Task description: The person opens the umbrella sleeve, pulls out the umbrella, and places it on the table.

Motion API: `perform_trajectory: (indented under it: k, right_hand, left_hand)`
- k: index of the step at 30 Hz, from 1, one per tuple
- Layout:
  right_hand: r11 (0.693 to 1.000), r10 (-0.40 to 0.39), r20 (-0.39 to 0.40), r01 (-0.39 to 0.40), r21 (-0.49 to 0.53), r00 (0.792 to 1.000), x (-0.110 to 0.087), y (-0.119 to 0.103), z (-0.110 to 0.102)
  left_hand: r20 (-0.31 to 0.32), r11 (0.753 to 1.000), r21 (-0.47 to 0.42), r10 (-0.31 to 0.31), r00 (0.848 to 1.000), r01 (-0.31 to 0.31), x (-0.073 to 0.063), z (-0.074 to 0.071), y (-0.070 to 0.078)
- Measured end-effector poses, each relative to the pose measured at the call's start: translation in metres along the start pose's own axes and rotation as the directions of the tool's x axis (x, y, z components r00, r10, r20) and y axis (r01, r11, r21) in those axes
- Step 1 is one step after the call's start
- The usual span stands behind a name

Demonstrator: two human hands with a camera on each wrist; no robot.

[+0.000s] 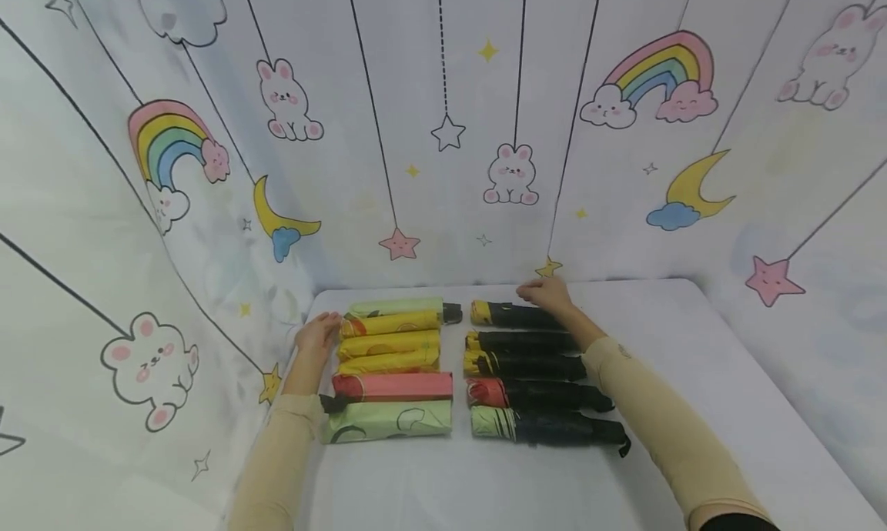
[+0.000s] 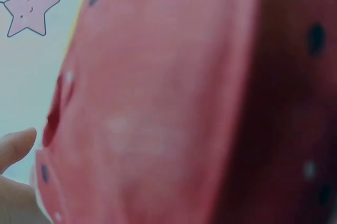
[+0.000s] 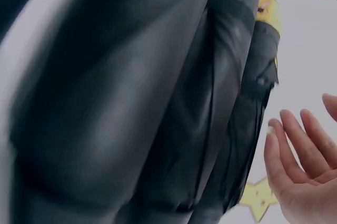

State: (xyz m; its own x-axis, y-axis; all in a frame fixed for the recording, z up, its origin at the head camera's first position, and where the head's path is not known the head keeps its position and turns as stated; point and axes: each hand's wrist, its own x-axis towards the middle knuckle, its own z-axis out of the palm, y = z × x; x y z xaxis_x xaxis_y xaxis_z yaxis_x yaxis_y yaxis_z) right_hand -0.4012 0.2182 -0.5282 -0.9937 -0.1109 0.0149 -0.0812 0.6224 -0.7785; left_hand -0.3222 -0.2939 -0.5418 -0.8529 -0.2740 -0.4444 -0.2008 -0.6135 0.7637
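Two rows of rolled fabric bundles that look like folded umbrellas lie on the white table. In the left row are a pale green umbrella [image 1: 391, 422], a red umbrella [image 1: 395, 387], several yellow ones and another green umbrella [image 1: 395, 307] at the back. The right row has mostly black ones, such as a black umbrella [image 1: 568, 427] with a green end. My left hand [image 1: 317, 332] is by the left ends of the far yellow umbrella [image 1: 395, 323] and green one; contact is unclear. Above the farthest black umbrella [image 1: 523, 315], my right hand [image 1: 549, 295] holds nothing, its fingers [image 3: 303, 150] extended.
A white cloth backdrop [image 1: 443, 208] printed with bunnies, stars and rainbows rises behind the table and along both sides. White tabletop [image 1: 693, 377] extends to the right of the rows. The two rows have a narrow gap between them.
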Motion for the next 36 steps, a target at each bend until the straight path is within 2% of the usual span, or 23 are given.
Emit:
perform_trajectory:
  k: [5,11,19,24,30,36]
  right_hand:
    - [0.999,0.023,0.058,-0.021,-0.031,0.998,0.010,-0.017,0.022]
    - [0.999,-0.003,0.124,0.010,-0.054,0.992,0.019,-0.029,0.045]
    - [0.991,-0.039,0.077,0.048,-0.123,0.996,0.023,-0.043,0.068]
    - [0.993,-0.064,0.070,0.070,-0.095,0.996,0.025,-0.051,0.079]
    - [0.993,-0.092,0.124,0.101,-0.068,0.988,0.034,-0.055,0.090]
    - [0.985,-0.084,0.184,0.110,-0.136,0.979,0.041,-0.058,0.100]
  left_hand:
    - [-0.030,1.000,-0.002,0.010,1.000,-0.010,0.004,0.001,0.001]
    - [-0.083,0.999,0.020,0.040,0.996,-0.039,0.012,0.006,0.001]
    - [-0.059,0.993,0.093,0.075,0.995,-0.069,0.014,0.019,-0.004]
    - [-0.072,0.993,0.099,0.078,0.994,-0.070,0.016,0.024,-0.009]
    - [-0.107,0.993,0.075,0.101,0.989,-0.093,0.019,0.027,-0.016]
    - [-0.117,0.989,0.095,0.125,0.985,-0.114,0.021,0.028,-0.016]
